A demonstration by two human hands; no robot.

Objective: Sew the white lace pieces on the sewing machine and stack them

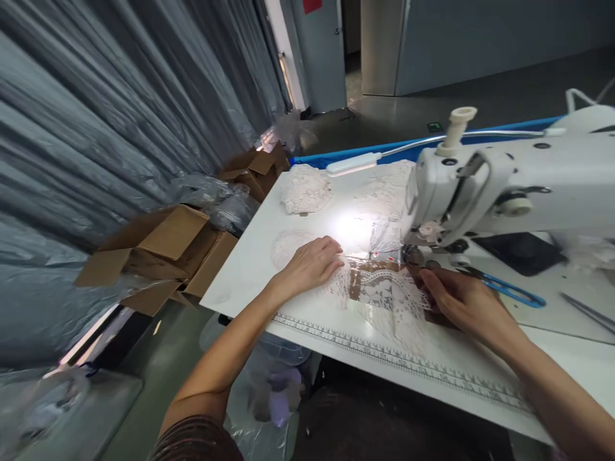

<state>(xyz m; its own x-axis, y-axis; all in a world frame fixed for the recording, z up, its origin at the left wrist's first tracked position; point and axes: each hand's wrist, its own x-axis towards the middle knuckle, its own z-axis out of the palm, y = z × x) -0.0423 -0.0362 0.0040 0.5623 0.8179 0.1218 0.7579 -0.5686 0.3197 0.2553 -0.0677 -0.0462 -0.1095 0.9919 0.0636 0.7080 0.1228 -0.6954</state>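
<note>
A piece of white lace (379, 294) lies under the sewing machine's needle area, spread over a brown patch of the table. My left hand (312, 266) rests on the lace left of the needle, fingers bent loosely and lying on the cloth. Close to the presser foot (408, 255), my right hand (459, 298) pinches the lace's right edge; its fingertips are partly hidden. The white sewing machine (480, 186) stands over the lace. Blue-handled thread snips (514, 291) lie beside my right hand.
A lace pile (305, 189) sits at the table's far left, with more lace (384, 192) behind the needle. A lamp (353, 164) shines down. Tweezers (589, 310) lie at right. A ruler strip (355, 344) runs along the front edge. Cardboard boxes (168, 240) stand left.
</note>
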